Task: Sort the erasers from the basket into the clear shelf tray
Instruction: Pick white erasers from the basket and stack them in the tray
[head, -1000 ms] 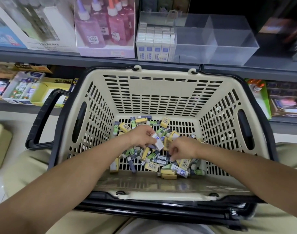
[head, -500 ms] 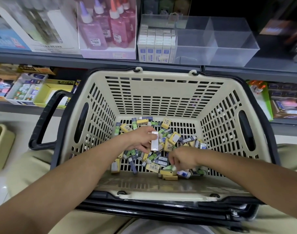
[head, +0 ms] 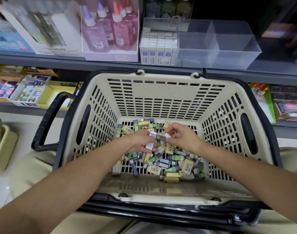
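Gripping white blue-labelled erasers point(head: 149, 146): left hand point(head: 139, 140); right hand point(head: 183, 138) pinching blurred white eraser point(head: 162, 135) inside basket point(head: 161, 105).

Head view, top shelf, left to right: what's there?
Blue box → white box of clear bottles → box of pink bottles → stacked white erasers → empty part of the clear tray.

pink glue bottles point(head: 118, 29) are standing in a lilac box point(head: 110, 56) at the upper shelf point(head: 43, 60) front edge | yellow carton point(head: 49, 92) is sitting on the lower shelf point(head: 17, 109), left end
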The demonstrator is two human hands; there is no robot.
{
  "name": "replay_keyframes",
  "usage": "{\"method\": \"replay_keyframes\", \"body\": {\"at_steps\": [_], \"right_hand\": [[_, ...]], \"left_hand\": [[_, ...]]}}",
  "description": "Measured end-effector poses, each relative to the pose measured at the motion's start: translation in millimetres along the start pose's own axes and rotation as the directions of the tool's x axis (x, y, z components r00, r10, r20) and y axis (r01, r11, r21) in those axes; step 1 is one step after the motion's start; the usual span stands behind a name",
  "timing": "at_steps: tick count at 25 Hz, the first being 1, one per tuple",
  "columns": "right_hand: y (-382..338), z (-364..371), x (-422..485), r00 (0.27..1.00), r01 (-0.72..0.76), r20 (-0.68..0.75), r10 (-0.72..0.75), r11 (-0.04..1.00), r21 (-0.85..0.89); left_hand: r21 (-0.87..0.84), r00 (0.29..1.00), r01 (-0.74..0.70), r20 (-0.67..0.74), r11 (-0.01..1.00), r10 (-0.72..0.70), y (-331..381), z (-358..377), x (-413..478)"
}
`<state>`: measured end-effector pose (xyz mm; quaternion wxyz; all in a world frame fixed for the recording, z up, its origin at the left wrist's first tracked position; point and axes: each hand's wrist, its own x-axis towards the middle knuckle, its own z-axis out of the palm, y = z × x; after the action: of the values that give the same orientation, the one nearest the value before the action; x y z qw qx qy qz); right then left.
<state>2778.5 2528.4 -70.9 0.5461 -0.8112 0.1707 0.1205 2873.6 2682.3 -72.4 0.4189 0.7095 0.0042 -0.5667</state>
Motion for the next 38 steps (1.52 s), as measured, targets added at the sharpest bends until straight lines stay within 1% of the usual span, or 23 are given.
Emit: {"method": "replay_keyframes", "body": {"at_steps": [1, 3, 5, 7, 8, 9, 10, 12, 14, 16, 19, 21, 23, 24, 25, 27, 30, 32, 34, 35, 36, 37, 38], "right_hand": [[-2, 2, -3, 0.999, 0.032, 0.035, -0.033, 0.999, 0.008], [-1, 8, -8, 0.988, 0.112, 0.118, -0.104, 0.992, -0.061], [-1, 13, -8, 0.976, 0.164, 0.165, -0.142, 0.978, -0.130], [1, 11, -1, 0.980, 0.133, 0.160, -0.116, 0.986, -0.103], [3, 7, 3, 0.987, 0.100, 0.134, -0.084, 0.987, -0.122], [5, 1, 9, 0.994, 0.068, 0.094, -0.050, 0.976, -0.206], [10, -5, 14, 0.997, 0.049, 0.066, -0.027, 0.938, -0.344], [21, -10, 22, 0.991, 0.090, 0.130, -0.013, 0.790, -0.607], [32, -3, 26, 0.969, 0.190, 0.248, 0.014, 0.604, -0.774], [44, 2, 29, 0.966, 0.219, 0.257, 0.032, 0.432, -0.875], [52, -18, 34, 0.990, 0.038, 0.085, 0.111, 0.377, -0.925], [53, -28, 36, 0.997, -0.041, -0.014, 0.077, 0.352, -0.935], [48, -18, 38, 0.997, 0.004, -0.030, -0.067, 0.451, -0.893], [44, -7, 37, 0.994, 0.060, 0.005, -0.108, 0.511, -0.857], [42, 5, 37, 0.992, 0.113, 0.060, -0.115, 0.536, -0.836], [42, 22, 38, 0.989, 0.144, 0.131, -0.062, 0.508, -0.849], [43, 16, 43, 0.998, 0.061, 0.070, 0.001, 0.479, -0.876], [45, 11, 41, 0.995, 0.014, 0.056, 0.077, 0.463, -0.886], [44, 10, 37, 0.991, -0.009, 0.059, 0.118, 0.506, -0.863], [40, 9, 37, 0.993, -0.025, 0.044, 0.110, 0.558, -0.830], [35, 8, 36, 0.994, -0.061, 0.009, 0.105, 0.644, -0.762], [27, 5, 37, 0.993, -0.111, -0.035, 0.116, 0.763, -0.636], [16, 2, 39, 0.988, -0.157, -0.065, 0.143, 0.878, -0.452]], "left_hand": [[-0.077, 1.000, -0.002, 0.018, 0.997, 0.004, 1, 0, 0], [-0.229, 0.999, -0.009, 0.037, 0.973, 0.018, 3, -1, -1], [-0.241, 0.999, -0.039, 0.007, 0.970, 0.042, 4, -4, 0], [-0.231, 0.999, -0.045, -0.038, 0.972, 0.037, 5, -7, 2], [-0.240, 0.998, -0.037, -0.051, 0.970, 0.025, 6, -8, 2], [-0.250, 0.998, -0.029, -0.055, 0.968, 0.015, 7, -9, 2], [-0.259, 0.999, -0.020, -0.050, 0.966, 0.007, 8, -10, 2], [-0.257, 0.999, -0.007, -0.043, 0.966, -0.004, 9, -12, 1], [-0.248, 0.997, -0.024, -0.072, 0.968, 0.006, 9, -14, 1], [-0.243, 0.995, -0.039, -0.102, 0.969, 0.015, 9, -15, 2], [-0.193, 0.992, -0.047, -0.121, 0.980, 0.023, 8, -17, 4], [-0.177, 0.992, -0.044, -0.128, 0.983, 0.021, 7, -19, 6], [-0.176, 0.992, -0.047, -0.121, 0.983, 0.026, 8, -20, 7], [-0.173, 0.992, -0.050, -0.121, 0.984, 0.029, 8, -20, 7], [-0.167, 0.992, -0.056, -0.122, 0.984, 0.036, 8, -20, 7], [-0.155, 0.992, -0.066, -0.118, 0.986, 0.048, 8, -20, 7], [-0.181, 0.993, -0.059, -0.108, 0.982, 0.040, 9, -21, 7], [-0.197, 0.995, -0.038, -0.103, 0.980, 0.018, 8, -22, 7], [-0.191, 0.995, -0.018, -0.095, 0.981, 0.000, 7, -22, 6], [-0.179, 0.996, -0.009, -0.088, 0.984, -0.006, 7, -21, 6], [-0.170, 0.997, -0.003, -0.079, 0.985, -0.010, 6, -20, 5], [-0.166, 0.998, -0.004, -0.070, 0.986, -0.008, 6, -19, 4], [-0.170, 0.998, -0.011, -0.060, 0.985, 0.001, 6, -17, 3]]}}
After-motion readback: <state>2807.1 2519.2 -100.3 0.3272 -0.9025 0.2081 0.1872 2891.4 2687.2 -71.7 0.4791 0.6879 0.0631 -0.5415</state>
